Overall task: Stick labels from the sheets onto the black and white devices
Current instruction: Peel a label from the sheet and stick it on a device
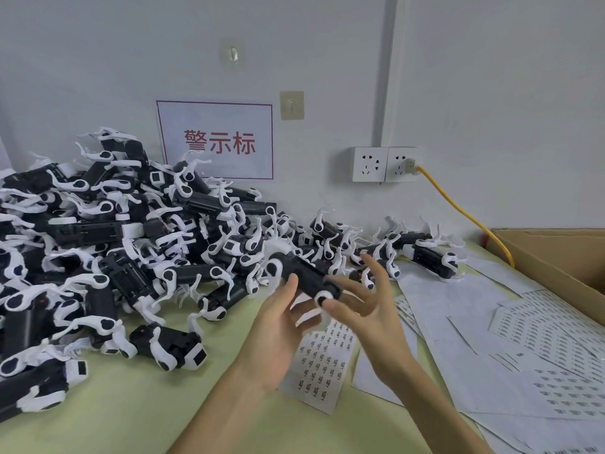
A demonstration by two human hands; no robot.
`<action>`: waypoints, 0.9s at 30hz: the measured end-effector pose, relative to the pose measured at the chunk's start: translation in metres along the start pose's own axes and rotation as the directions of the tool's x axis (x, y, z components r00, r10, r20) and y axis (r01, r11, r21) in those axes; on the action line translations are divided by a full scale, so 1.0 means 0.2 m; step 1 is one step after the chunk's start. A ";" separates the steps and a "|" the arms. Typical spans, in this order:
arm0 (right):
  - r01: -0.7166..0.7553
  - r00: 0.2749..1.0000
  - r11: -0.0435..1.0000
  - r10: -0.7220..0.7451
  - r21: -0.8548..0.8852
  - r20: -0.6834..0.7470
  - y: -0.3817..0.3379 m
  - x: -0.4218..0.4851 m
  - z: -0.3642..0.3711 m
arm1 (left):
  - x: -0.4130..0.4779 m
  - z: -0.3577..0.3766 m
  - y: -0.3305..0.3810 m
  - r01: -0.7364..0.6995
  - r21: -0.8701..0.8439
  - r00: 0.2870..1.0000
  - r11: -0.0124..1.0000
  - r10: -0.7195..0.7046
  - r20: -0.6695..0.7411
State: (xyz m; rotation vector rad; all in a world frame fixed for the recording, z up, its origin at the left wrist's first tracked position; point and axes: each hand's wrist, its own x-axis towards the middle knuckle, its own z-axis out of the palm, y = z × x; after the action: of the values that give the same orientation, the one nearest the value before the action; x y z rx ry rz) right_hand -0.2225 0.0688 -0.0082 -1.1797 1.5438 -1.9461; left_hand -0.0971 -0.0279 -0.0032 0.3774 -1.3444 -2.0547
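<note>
I hold one black and white device above the table, tilted with its white round end toward me. My left hand grips it from below, thumb up along its side. My right hand is at the device's near end, fingers spread, with the thumb and forefinger touching the white end. A label sheet with rows of small printed labels lies on the table right under my hands. A big heap of the same devices covers the left of the table.
More label sheets and backing papers are spread over the right side. An open cardboard box stands at the far right. A yellow cable runs from the wall socket past the box. A few devices lie along the wall.
</note>
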 end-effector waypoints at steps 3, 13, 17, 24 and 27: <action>-0.079 0.995 0.983 0.088 0.167 -0.048 -0.01 0.03 -0.06 | 0.00 0.00 0.02 0.050 -0.157 0.995 0.986 -0.035 0.092; -0.058 0.995 0.987 0.070 0.152 -0.077 -0.01 0.06 -0.11 | 0.00 -0.03 0.06 0.088 -0.124 0.994 0.988 -0.095 -0.052; -0.065 0.984 0.985 0.091 0.163 -0.153 -0.01 0.06 -0.13 | 0.01 -0.05 0.06 -0.023 0.027 0.994 0.999 0.025 -0.104; -0.127 0.984 0.984 0.140 0.122 -0.112 -0.01 0.05 -0.12 | 0.00 -0.04 0.04 0.044 0.547 0.980 0.836 -0.143 0.140; -0.194 0.976 0.979 0.198 0.061 -0.085 -0.02 0.05 -0.11 | 0.01 -0.03 0.01 0.087 0.550 0.974 0.830 -0.187 0.128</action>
State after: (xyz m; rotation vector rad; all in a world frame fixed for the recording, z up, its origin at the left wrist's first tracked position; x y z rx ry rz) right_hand -0.2442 0.0758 -0.0019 -0.8924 1.5792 -1.9189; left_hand -0.0939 -0.0338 -0.0040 0.5572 -2.0712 -1.8155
